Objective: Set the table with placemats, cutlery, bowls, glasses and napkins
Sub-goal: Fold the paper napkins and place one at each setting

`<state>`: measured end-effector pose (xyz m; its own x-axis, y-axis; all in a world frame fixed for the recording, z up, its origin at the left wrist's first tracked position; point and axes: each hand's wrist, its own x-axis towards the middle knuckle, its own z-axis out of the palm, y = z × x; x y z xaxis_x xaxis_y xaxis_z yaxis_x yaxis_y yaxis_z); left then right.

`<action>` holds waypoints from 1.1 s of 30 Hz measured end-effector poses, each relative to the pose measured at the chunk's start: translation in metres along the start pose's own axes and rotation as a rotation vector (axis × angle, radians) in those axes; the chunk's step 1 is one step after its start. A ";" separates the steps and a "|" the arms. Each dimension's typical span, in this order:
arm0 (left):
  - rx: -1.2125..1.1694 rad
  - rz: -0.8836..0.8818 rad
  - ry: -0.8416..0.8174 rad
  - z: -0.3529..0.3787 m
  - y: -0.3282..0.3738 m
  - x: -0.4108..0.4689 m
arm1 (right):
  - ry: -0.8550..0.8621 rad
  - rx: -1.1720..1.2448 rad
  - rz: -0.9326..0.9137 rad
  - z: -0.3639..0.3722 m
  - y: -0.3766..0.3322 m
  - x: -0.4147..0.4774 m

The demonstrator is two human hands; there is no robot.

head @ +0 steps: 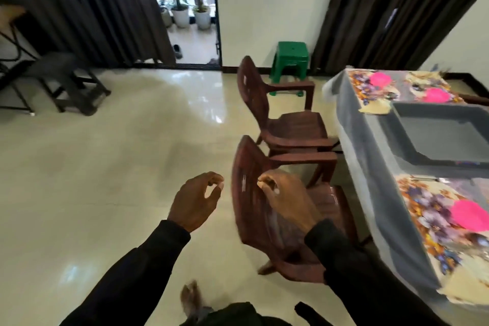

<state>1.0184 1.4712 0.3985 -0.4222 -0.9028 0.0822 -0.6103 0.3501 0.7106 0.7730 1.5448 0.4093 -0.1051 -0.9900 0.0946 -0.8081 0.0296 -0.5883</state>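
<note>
Both hands empty, fingers loosely curled: left hand over floor, right hand by near chair. Placemats w/ pink napkins on counter, right. I should step around chair, approach squarely.

Single head cam, wide-angle, looks fwd and down over glossy cream tile floor. Near brown plastic armchair close at lower centre; grey-clothed table cut off at right edge; blurred.
</note>
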 end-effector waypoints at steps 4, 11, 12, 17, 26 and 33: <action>0.033 -0.023 0.047 -0.065 -0.067 0.019 | -0.030 -0.002 -0.040 0.049 -0.062 0.057; 0.083 -0.042 0.061 -0.174 -0.163 0.060 | -0.098 0.027 -0.052 0.123 -0.142 0.150; 0.083 -0.046 0.063 -0.184 -0.174 0.068 | -0.102 0.029 -0.050 0.131 -0.147 0.163; 0.086 -0.063 0.034 -0.209 -0.214 0.125 | -0.118 0.021 -0.033 0.144 -0.162 0.224; 0.095 -0.014 0.041 -0.221 -0.247 0.294 | -0.056 -0.037 -0.024 0.152 -0.140 0.388; 0.128 0.024 -0.008 -0.226 -0.257 0.466 | -0.025 -0.144 -0.008 0.134 -0.106 0.537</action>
<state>1.1301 0.9045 0.4115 -0.4424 -0.8921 0.0923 -0.6805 0.4009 0.6133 0.8802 0.9918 0.4145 -0.0854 -0.9933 0.0779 -0.8838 0.0394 -0.4662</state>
